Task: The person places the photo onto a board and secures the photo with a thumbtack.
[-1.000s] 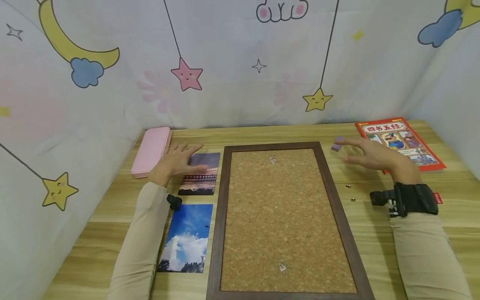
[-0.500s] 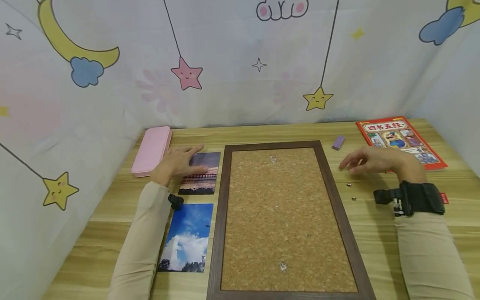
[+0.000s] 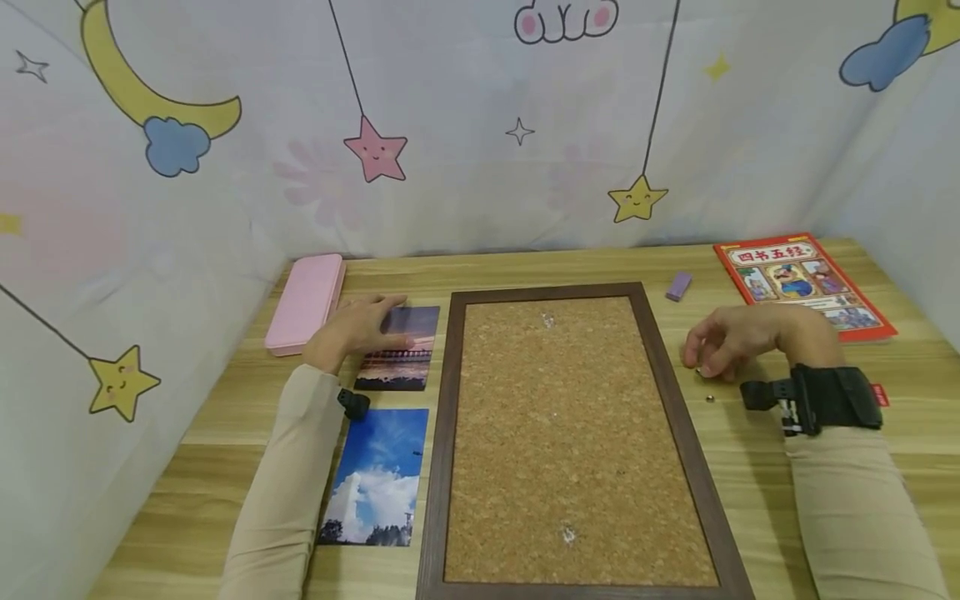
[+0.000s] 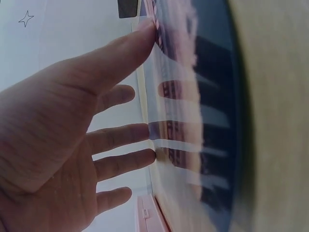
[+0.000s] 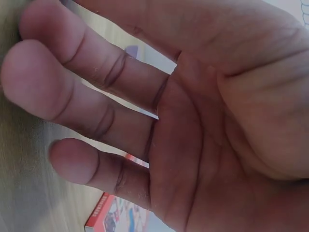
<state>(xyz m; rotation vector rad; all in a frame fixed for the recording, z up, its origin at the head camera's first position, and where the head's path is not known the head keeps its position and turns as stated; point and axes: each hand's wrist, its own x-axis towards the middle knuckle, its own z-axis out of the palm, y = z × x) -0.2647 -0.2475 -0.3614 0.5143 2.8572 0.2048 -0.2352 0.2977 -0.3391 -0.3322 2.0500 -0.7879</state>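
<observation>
The left hand (image 3: 352, 328) is released, its fingers straight and spread over the dusk photo (image 3: 405, 362), which lies on the table (image 3: 187, 475) between the pink case (image 3: 307, 302) and the corkboard (image 3: 577, 442). The dusk photo is glossy: in the left wrist view the fingers are mirrored in its surface. Its far part is a dusky violet-blue; below this come pink and mauve bands, crossed by a dark, fence-like row of uprights, and a black, ragged strip runs along the near edge. The thumb tip meets the surface. The right hand (image 3: 742, 337), fingers curled, is low beside the corkboard's right edge, its thumb tip at a stud (image 3: 699, 372); whether the stud is pinched cannot be told. Tiny and partly covered, it shows only a metallic glint. A second stud (image 3: 710, 399), equally shiny, rests on the table nearer the person. Also nearer the person than the dusk photo lies the sky photo (image 3: 380, 477), deep blue above white cloud and dark trees.
</observation>
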